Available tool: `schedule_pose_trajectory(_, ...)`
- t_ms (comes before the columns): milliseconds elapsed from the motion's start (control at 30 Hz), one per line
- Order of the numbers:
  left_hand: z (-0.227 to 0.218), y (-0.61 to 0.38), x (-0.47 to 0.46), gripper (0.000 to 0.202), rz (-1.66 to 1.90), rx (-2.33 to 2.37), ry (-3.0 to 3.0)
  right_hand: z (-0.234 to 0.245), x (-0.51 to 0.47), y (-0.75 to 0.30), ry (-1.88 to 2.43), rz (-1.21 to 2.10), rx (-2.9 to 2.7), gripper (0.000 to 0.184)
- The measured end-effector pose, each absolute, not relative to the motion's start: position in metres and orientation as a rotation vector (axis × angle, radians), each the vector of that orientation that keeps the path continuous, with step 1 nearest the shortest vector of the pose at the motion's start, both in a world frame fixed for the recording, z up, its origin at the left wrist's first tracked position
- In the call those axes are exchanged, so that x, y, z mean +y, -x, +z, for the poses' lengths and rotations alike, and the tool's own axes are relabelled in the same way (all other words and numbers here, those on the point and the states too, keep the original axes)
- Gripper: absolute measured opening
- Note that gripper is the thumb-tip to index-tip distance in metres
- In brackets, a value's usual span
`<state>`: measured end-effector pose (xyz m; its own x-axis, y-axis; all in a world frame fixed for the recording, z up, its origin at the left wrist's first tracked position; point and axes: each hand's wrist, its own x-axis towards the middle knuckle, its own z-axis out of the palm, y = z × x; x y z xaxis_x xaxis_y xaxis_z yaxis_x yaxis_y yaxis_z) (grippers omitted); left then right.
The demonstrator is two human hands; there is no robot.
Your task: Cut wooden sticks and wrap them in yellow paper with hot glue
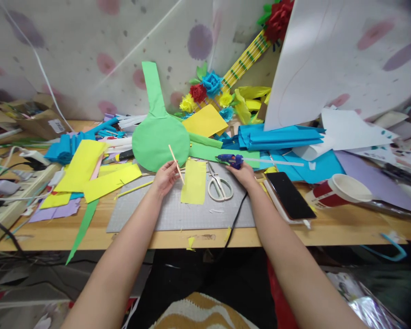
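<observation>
Between the fingers of my left hand (166, 177) is a thin wooden stick (175, 162), tilted over the table. My right hand (242, 174) grips a blue hot glue gun (229, 159), whose nozzle points left; a white glue stick (274, 161) trails out behind it. A yellow paper rectangle (193, 183) lies on the grey cutting mat (171, 218) between my hands. White-handled scissors (220, 188) rest just right of that paper. Behind my left hand stands a round green paper shape (160, 141) with a long neck.
Yellow paper pieces (80, 167) and a power strip (18, 205) lie at left. At right are a phone (290, 194), a paper cup (342, 189) and blue crepe paper (277, 137). Paper flowers (205, 89) stand behind. A black cord (239, 214) crosses the mat.
</observation>
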<state>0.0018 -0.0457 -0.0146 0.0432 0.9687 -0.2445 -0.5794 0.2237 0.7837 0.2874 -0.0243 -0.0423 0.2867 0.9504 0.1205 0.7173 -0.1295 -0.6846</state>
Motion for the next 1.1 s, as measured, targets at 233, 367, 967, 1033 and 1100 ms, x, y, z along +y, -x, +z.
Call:
schedule_pose_trajectory(233, -0.020, -0.010, -0.039, 0.018, 1.288, 0.806, -0.568, -0.032, -0.039, -0.287, 1.824, 0.240, -1.695, 0.050)
schedule_pose_trajectory(367, -0.023, 0.000, -0.042, 0.022, 1.268, 0.795, -0.612, -0.022, -0.060, -0.287, 2.069, -0.008, -1.623, 0.044)
schedule_pose_trajectory(967, -0.026, -0.009, -0.061, 0.026, 0.911, 0.634, -0.623, 0.009, -0.045, -0.171, 1.076, 1.705, -1.190, 0.034)
schedule_pose_trajectory(1033, -0.027, -0.008, -0.060, 0.027, 0.910, 0.604, -0.600, 0.008, -0.043, -0.164, 1.022, 1.797, -1.150, 0.033)
schedule_pose_trajectory(1100, -0.027, -0.007, -0.059, 0.026, 0.916, 0.602, -0.587, 0.007, -0.042, -0.161, 0.982, 1.859, -1.132, 0.032)
